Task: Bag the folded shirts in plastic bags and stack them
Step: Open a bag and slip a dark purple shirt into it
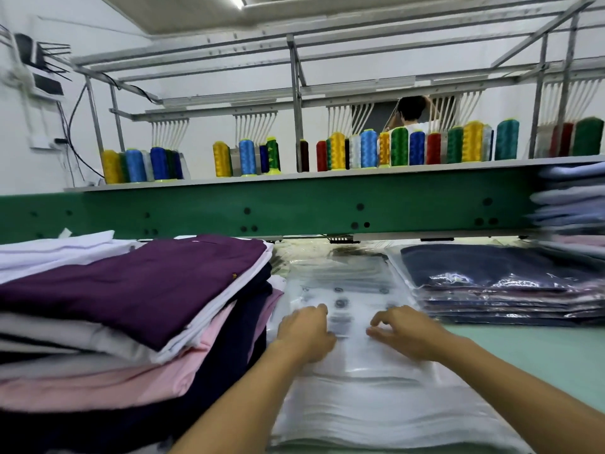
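Head view. Pile of empty plastic bags [353, 388] lies at lower centre on the green table [550, 362].
Left hand [306, 335] rests palm down on the top bag, fingers loosely bent, gripping nothing.
Right hand [406, 332] is on the same bag with fingers curled; blur, cannot tell whether it pinches the film.
Unbagged folded shirts [131, 290] are stacked at left, purple on top.
Bagged shirts [491, 290] are stacked at right.

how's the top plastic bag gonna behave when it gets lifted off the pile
Likely floppy: the bags are thin clear film that ripples at the near edge. Probably very light, and glossy, so it may slide or cling to the one beneath. The left hand and right hand touch the pile, perhaps to part one.
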Demonstrator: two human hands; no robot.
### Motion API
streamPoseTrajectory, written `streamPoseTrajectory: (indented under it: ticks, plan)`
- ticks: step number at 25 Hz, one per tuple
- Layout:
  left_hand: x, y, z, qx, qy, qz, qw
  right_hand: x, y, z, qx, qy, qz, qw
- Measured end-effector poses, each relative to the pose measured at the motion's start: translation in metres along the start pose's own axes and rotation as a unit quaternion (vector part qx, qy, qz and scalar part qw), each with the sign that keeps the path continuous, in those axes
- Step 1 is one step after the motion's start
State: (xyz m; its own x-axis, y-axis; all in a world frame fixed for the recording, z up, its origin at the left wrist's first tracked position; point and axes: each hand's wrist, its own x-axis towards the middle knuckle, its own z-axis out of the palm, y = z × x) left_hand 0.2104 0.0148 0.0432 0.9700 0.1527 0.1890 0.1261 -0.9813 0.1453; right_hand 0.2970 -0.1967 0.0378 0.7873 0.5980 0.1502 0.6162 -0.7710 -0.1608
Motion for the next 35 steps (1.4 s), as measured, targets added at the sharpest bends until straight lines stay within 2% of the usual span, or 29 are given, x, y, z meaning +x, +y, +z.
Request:
streamPoseTrajectory:
  ticks: [2, 4, 6, 8, 11, 13, 16, 20, 21, 24, 26, 28, 29, 30, 32, 34, 35]
  plan:
    - [-0.001, 0.003, -0.029, 0.033, 0.014, 0.011, 0.999, 0.004, -0.025, -0.010, 0.023, 0.029, 0.003, 0.999]
    - [-0.003, 0.003, -0.065, 0.071, 0.029, 0.008, 0.997, 0.009, -0.062, -0.022, 0.116, 0.071, 0.002, 0.991]
    - [-0.010, -0.003, -0.106, 0.126, 0.053, -0.010, 0.991, 0.017, -0.104, -0.036, 0.223, 0.111, -0.026, 0.968]
    - [-0.019, -0.021, -0.144, 0.185, 0.069, -0.064, 0.978, 0.024, -0.146, -0.048, 0.336, 0.123, -0.069, 0.931]
    - [-0.039, -0.052, -0.186, 0.247, -0.005, -0.157, 0.956, 0.027, -0.198, -0.063, 0.479, 0.090, -0.091, 0.868]
    - [-0.049, -0.070, -0.204, 0.229, -0.037, -0.162, 0.959, 0.029, -0.222, -0.068, 0.528, 0.061, -0.078, 0.843]
    - [-0.056, -0.091, -0.218, 0.187, -0.002, -0.147, 0.971, 0.035, -0.242, -0.070, 0.572, 0.025, -0.045, 0.818]
    - [-0.060, -0.098, -0.219, 0.164, 0.020, -0.128, 0.978, 0.044, -0.254, -0.071, 0.584, 0.007, -0.016, 0.812]
    - [-0.059, -0.098, -0.220, 0.154, 0.039, -0.122, 0.980, 0.047, -0.259, -0.072, 0.604, 0.010, -0.014, 0.797]
    - [-0.054, -0.098, -0.228, 0.044, 0.095, -0.089, 0.990, 0.062, -0.278, -0.080, 0.738, -0.025, 0.032, 0.674]
    - [-0.054, -0.104, -0.236, -0.076, 0.080, -0.069, 0.991, 0.073, -0.290, -0.084, 0.771, -0.053, 0.059, 0.632]
    - [-0.056, -0.121, -0.244, -0.183, 0.024, -0.111, 0.976, 0.083, -0.296, -0.084, 0.774, -0.030, 0.090, 0.626]
    - [-0.059, -0.135, -0.249, -0.162, 0.017, -0.150, 0.975, 0.086, -0.297, -0.083, 0.771, -0.010, 0.106, 0.628]
    - [-0.062, -0.155, -0.251, -0.079, 0.025, -0.201, 0.976, 0.087, -0.296, -0.080, 0.763, 0.007, 0.118, 0.635]
    - [-0.070, -0.196, -0.252, 0.067, -0.014, -0.307, 0.949, 0.089, -0.291, -0.073, 0.751, 0.024, 0.135, 0.647]
    - [-0.078, -0.230, -0.250, 0.085, -0.077, -0.357, 0.927, 0.093, -0.285, -0.068, 0.745, 0.036, 0.142, 0.650]
    - [-0.081, -0.240, -0.249, 0.086, -0.080, -0.362, 0.925, 0.094, -0.283, -0.067, 0.741, 0.043, 0.139, 0.656]
